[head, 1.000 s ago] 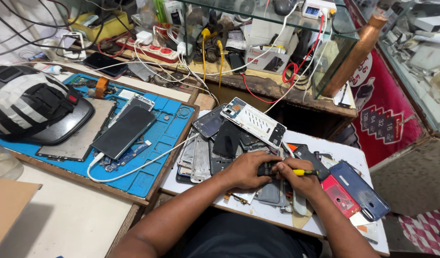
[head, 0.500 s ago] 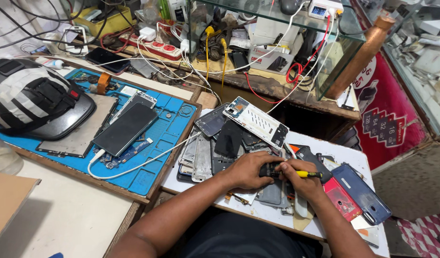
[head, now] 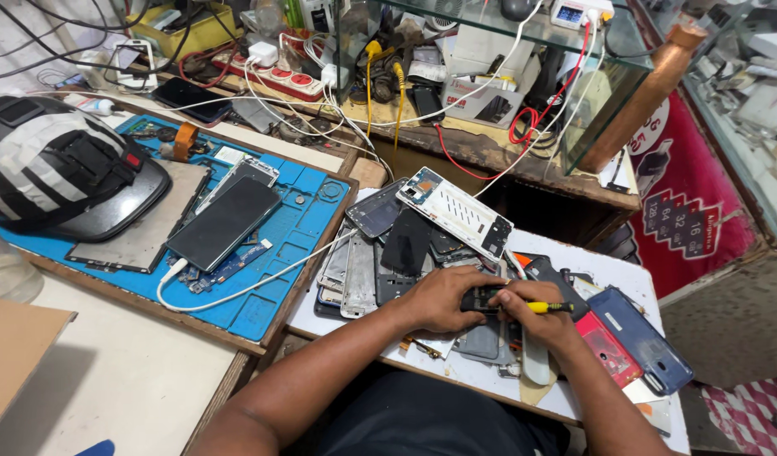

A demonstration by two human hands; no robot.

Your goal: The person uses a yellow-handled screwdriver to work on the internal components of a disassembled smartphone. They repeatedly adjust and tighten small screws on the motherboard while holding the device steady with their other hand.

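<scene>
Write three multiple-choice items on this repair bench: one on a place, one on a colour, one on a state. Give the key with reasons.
1. Where does the striped black-and-white helmet lie?
A. on the blue work mat's left part
B. on the white table by the hands
C. on the glass shelf

2. What colour is the handle of the small screwdriver in the right hand?
A. red
B. yellow
C. green

3. What is the left hand doing?
A. hanging free
B. gripping the white cable
C. steadying the small dark phone part

Key: 1 A, the helmet rests on the blue silicone work mat at its left end. 2 B, the handle shows bright yellow between the fingers. 3 C, its fingers close around the dark part while the screwdriver tip meets it.
</scene>
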